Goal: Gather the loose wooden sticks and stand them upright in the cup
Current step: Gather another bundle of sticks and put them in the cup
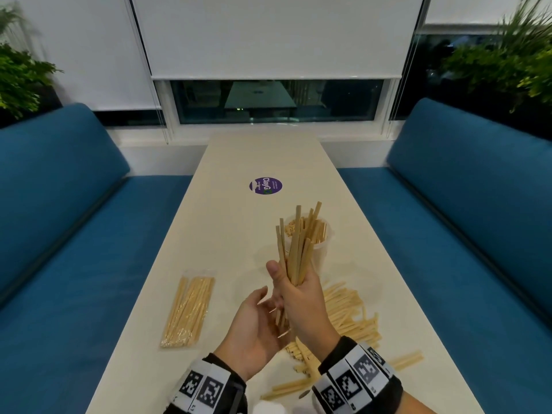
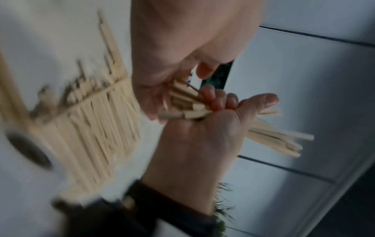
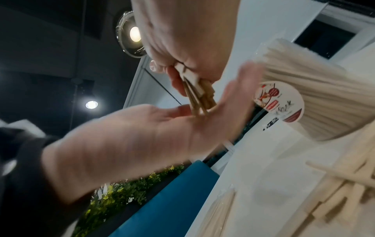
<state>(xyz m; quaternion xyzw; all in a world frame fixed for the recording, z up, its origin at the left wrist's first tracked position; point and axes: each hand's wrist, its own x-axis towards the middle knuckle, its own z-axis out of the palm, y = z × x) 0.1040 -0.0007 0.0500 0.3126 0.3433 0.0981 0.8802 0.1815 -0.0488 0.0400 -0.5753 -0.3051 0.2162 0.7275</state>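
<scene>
The right hand (image 1: 301, 297) has its fingers (image 2: 215, 99) wrapped round a bundle of sticks (image 1: 295, 249), held upright, probably so the flat, open left hand (image 1: 254, 327) under the lower ends can tap them level. The cup (image 1: 321, 246), already part filled, stands on the bench (image 1: 239, 162) just behind. Loose sticks (image 1: 349, 312) lie beside it. Both wrist views blur; the cup's base is hidden.

A fanned bundle of pale wooden sticks (image 1: 295, 249) stands upright in the right hand (image 1: 301, 303), more loose sticks (image 1: 349, 315) scattered beneath, the stick-filled clear cup (image 1: 321, 249) just beyond.
</scene>
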